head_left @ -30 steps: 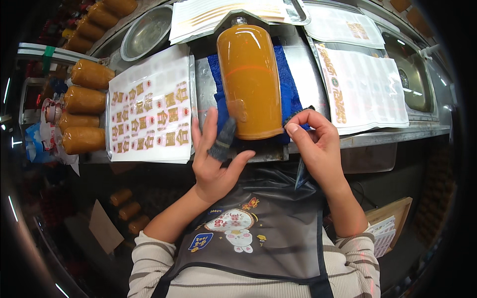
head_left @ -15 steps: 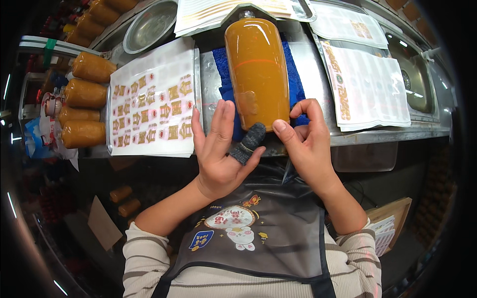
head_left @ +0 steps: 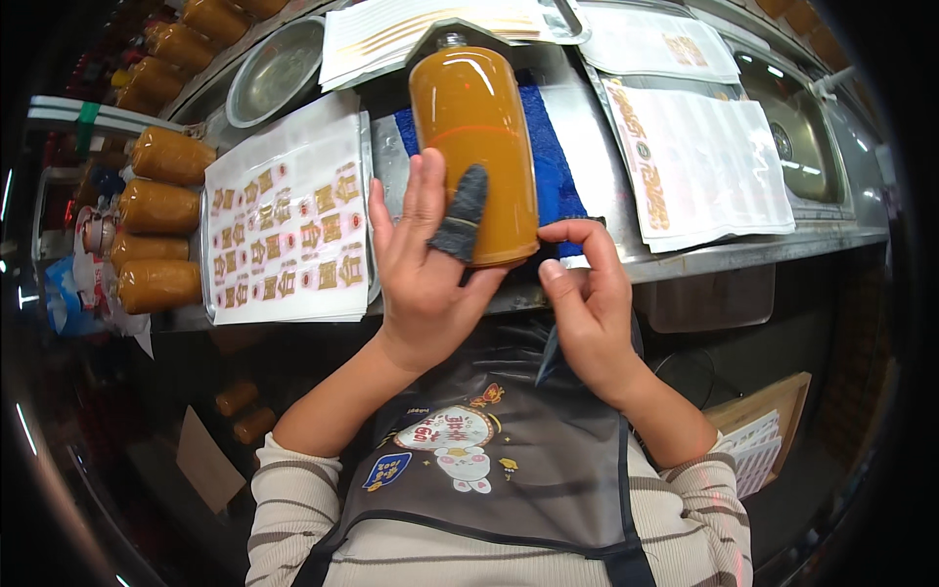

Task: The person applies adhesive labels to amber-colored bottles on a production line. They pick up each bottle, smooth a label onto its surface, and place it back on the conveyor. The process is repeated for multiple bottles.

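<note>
A large glossy amber-brown bottle (head_left: 476,117) lies on a blue towel (head_left: 553,137), its clear neck in a dark angular holder (head_left: 469,31) at the far end. Against the bottle's near left side lies my left hand (head_left: 421,269), fingers stretched out. A dark grey cloth finger cover (head_left: 460,220) wraps its index finger. My right hand (head_left: 592,298) is by the bottle's near right corner. Its index fingertip is at or very near the base, the thumb is apart from it, and the other fingers are curled. Nothing shows between thumb and index finger.
Left of the bottle lies a printed transfer sheet (head_left: 289,225) on a tray; white sheets (head_left: 699,171) lie to the right. Several amber bottles (head_left: 166,205) stand far left. A metal bowl (head_left: 279,73) sits behind, a sink (head_left: 797,147) far right. The metal counter's front edge (head_left: 675,269) runs before me.
My left hand has moved up onto the bottle's side, covering the clear patch seen there before. My right thumb has come away from the base. The whole view has shifted slightly.
</note>
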The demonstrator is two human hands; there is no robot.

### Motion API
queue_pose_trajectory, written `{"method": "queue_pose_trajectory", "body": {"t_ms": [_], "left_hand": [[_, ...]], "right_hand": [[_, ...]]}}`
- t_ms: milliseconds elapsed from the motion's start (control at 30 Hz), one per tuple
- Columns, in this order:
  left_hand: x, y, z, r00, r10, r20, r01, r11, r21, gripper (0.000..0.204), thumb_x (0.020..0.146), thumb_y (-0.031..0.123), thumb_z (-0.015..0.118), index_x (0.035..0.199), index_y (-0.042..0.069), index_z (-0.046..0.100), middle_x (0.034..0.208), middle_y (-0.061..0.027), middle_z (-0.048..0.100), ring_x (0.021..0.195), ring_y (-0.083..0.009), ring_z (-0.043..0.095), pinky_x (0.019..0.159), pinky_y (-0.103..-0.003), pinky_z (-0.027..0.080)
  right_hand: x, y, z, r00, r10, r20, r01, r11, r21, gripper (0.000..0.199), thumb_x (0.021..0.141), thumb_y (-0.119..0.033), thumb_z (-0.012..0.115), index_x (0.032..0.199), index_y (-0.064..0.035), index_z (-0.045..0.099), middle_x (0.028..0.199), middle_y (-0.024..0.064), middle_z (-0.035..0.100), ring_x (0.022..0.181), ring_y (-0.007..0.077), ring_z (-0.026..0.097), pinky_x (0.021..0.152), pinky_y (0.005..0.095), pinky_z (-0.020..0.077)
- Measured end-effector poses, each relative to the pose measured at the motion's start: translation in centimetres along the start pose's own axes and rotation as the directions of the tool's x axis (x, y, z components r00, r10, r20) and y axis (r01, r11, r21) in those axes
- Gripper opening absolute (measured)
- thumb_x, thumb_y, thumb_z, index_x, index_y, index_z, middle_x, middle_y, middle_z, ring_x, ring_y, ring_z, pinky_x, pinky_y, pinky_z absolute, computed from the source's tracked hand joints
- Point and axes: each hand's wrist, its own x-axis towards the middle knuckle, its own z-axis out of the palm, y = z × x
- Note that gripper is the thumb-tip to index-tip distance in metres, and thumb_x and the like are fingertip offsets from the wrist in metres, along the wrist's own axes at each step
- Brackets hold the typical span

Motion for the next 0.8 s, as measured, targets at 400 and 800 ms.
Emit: {"method": "queue_pose_trajectory", "body": {"t_ms": [400,800], "left_hand": [[-6.3,-0.8,0.1,0.995,-0.094,0.028,0.098,0.983,-0.158,0.049,0.079,0.014,0.081,0.121,-0.003,0.065,0.150,-0.0281,0.042,0.138,-0.0411,0.044,0.114,-0.064,0.019],[-5.0,-0.6,-0.7,0.998,0.021,0.062,-0.017,0.997,-0.070,0.054,0.076,0.010,0.080,0.124,-0.007,0.061,0.152,-0.0285,0.039,0.139,-0.0429,0.042,0.111,-0.067,0.020]], "right_hand": [[2.0,-0.5,2.1,0.921,-0.387,-0.040,0.325,0.822,-0.467,0.055,0.075,-0.026,0.083,0.110,-0.0007,0.048,0.100,0.0111,0.052,0.076,0.0228,0.051,0.058,0.0326,0.0438],[2.1,0.4,1.4,0.925,-0.379,-0.029,0.342,0.865,-0.368,0.047,0.083,-0.018,0.078,0.112,0.0023,0.047,0.105,0.0089,0.051,0.050,0.0049,0.038,0.044,0.0214,0.0297]]}}
